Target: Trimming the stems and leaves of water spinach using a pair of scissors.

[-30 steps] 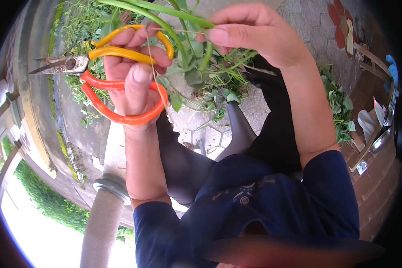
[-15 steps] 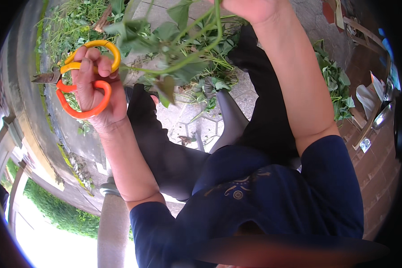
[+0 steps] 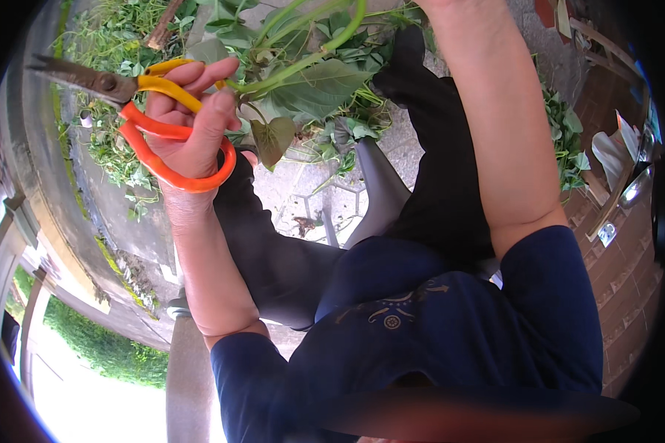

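My left hand [image 3: 208,127] is closed round a pair of scissors [image 3: 111,83] with one yellow and one orange handle loop; the blades point to the upper left. At my thumb and fingertips is the end of a green leafy vine [image 3: 321,88]. Whether they pinch the stem I cannot tell. The stem runs right and curves up past the top edge, with a heart-shaped leaf hanging below it. My right forearm [image 3: 491,118] reaches up to the top edge. Only the wrist end of my right hand [image 3: 440,3] shows; its fingers are out of the picture.
Heaps of cut leafy vines [image 3: 118,44] lie on the paving at the upper left, with a brown piece of wood [image 3: 164,26]. More greenery [image 3: 565,136] lies right of my forearm, beside wooden pieces and shiny metal things [image 3: 634,188]. My dark-trousered legs [image 3: 451,162] are spread over the paving.
My left hand has moved right and towards the vine stem, and the scissors have come closer to the camera. My right hand has slid further out past the top edge.
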The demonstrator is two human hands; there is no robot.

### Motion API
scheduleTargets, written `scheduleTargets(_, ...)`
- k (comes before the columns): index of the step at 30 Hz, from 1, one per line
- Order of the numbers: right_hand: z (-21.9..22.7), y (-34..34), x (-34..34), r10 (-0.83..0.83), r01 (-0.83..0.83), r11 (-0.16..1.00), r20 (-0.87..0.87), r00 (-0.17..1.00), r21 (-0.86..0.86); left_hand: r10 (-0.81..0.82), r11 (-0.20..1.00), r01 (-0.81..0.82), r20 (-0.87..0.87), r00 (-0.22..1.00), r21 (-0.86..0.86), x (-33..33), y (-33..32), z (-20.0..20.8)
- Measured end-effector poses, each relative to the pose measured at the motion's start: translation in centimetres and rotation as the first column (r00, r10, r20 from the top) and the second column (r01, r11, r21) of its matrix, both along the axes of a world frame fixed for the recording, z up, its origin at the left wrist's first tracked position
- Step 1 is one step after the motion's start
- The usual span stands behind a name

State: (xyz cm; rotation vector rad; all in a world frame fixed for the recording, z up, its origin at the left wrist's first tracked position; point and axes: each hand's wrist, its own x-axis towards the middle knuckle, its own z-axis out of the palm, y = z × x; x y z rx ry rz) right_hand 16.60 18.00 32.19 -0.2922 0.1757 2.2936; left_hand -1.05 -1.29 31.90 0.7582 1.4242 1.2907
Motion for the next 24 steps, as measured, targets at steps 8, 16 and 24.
scheduleTargets(8,0.0,0.5,-0.2,-0.050,0.056,0.997,0.110,0.993,-0.060,-0.087,0.995,0.089,0.036,0.996,-0.036,-0.2,-0.8,0.6)
scheduleTargets(16,-0.3,-0.3,-0.6,-0.081,0.030,0.985,0.301,0.950,0.170,-0.015,1.000,0.012,0.183,0.983,0.018,-0.9,-1.7,1.5)
scheduleTargets(24,0.3,-0.3,-1.2,-0.091,-0.020,0.966,0.414,0.906,0.256,-0.072,0.994,0.058,0.150,0.986,0.093,-2.0,-1.9,1.3)
